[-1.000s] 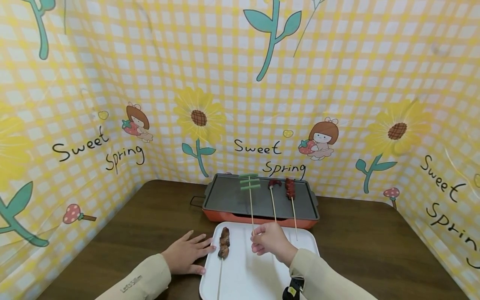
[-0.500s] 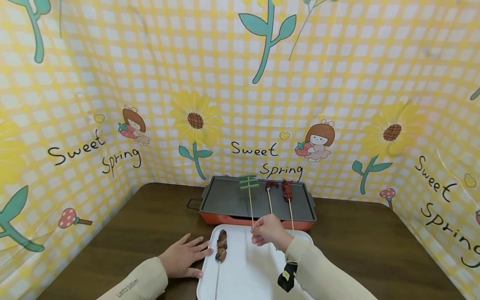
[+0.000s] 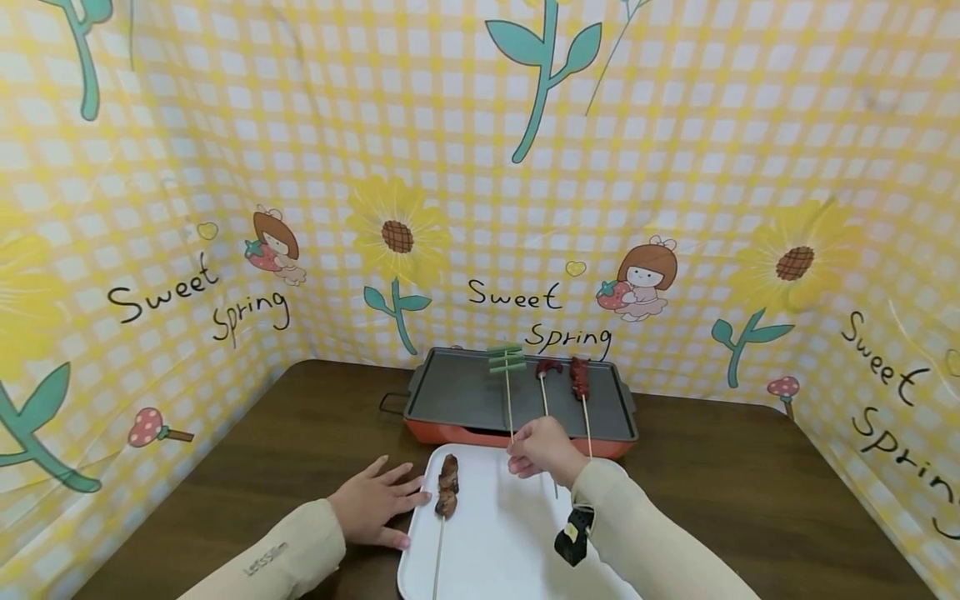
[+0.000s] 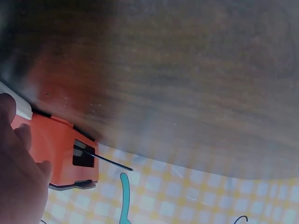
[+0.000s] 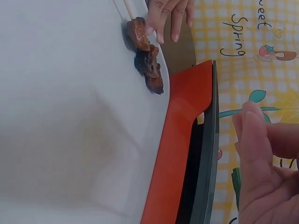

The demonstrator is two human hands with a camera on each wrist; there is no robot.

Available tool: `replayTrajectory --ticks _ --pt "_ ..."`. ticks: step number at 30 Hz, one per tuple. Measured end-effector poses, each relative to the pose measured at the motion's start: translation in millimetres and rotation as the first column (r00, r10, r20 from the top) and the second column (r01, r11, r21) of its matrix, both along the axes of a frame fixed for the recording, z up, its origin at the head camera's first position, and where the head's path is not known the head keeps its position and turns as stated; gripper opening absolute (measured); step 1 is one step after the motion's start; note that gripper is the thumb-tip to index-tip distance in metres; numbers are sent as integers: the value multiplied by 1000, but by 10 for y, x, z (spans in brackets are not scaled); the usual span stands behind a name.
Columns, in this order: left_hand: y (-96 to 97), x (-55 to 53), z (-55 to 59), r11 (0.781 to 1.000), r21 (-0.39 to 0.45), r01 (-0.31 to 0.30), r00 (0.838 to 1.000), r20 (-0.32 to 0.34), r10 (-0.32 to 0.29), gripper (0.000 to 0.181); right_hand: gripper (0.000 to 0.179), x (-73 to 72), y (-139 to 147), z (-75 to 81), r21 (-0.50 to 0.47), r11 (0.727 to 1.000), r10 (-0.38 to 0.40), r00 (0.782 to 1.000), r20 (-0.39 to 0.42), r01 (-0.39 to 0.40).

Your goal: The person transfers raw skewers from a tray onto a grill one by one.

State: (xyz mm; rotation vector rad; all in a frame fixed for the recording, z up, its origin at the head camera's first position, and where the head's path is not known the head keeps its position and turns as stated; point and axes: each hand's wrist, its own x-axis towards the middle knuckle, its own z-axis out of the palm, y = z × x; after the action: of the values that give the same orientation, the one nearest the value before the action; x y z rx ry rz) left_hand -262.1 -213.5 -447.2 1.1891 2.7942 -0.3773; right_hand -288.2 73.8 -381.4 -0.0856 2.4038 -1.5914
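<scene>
My right hand [image 3: 546, 450] pinches the stick of a skewer of green vegetable strips [image 3: 506, 368] between thumb and fingers. The strips are over the dark griddle [image 3: 450, 396]; whether they touch it I cannot tell. Just right of them, a skewer with a dark red curled piece [image 3: 551, 366] and a skewer of red meat [image 3: 581, 379] lie on the griddle. My left hand [image 3: 375, 504] rests with spread fingers at the left edge of the white tray [image 3: 498, 546]. On that tray lies a skewer of browned meat [image 3: 447, 485], also in the right wrist view.
The griddle sits on an orange base [image 3: 450, 433] with a wire handle [image 3: 392, 403] on its left. The tray stands directly in front of it on a brown wooden table [image 3: 300, 433]. A yellow checked cloth [image 3: 480, 192] encloses the back and sides.
My right hand has moved forward and slightly right, carrying the green vegetable skewer a little toward the curled red one. My left hand stays at the tray's edge.
</scene>
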Motion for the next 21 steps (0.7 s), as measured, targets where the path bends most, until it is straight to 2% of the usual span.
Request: replayTrajectory --ticks 11,21 --pt "48 26 36 998 -21 -52 999 11 53 69 9 -10 6 -30 45 999 -13 1000 -7 13" --pt "52 67 53 998 -5 -68 997 42 69 69 9 -3 -11 -34 44 999 -13 1000 0 13"
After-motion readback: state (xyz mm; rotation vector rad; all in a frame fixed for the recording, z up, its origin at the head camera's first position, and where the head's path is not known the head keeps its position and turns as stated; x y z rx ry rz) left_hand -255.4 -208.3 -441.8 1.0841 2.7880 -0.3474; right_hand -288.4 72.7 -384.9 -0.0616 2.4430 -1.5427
